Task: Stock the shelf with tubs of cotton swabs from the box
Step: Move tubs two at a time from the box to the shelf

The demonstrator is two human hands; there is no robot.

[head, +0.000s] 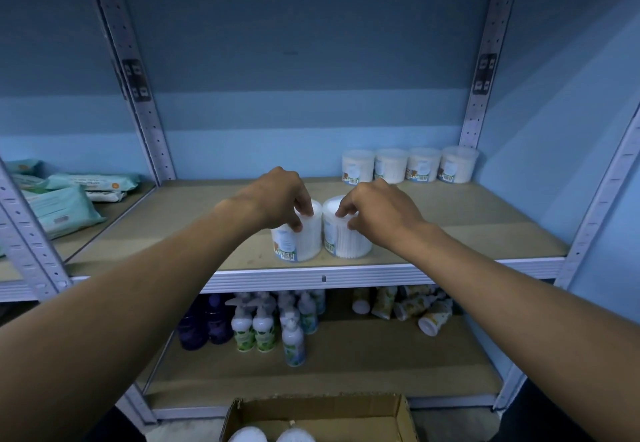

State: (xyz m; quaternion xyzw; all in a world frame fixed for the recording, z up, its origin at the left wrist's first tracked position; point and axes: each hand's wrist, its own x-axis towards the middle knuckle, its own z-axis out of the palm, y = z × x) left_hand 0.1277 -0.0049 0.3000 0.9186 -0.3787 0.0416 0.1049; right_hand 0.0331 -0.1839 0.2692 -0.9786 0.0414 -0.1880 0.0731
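The left hand [277, 195] is gripping the rim of one tub [297, 239], fingers [304, 207] clamped on its lid; the right hand [375, 211] is clamping a second tub [346, 237] just beside it. Both tubs are standing on the shelf [467, 233] beneath the fingers, four more tubs [408, 165] beyond them, the box [322, 414] below.

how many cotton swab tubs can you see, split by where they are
Back row of the shelf: 4 tubs
Front of the shelf, one under each hand: 2 tubs, the left hand on one, the right hand on the other
In the box: 2 tub tops showing
Total: 8
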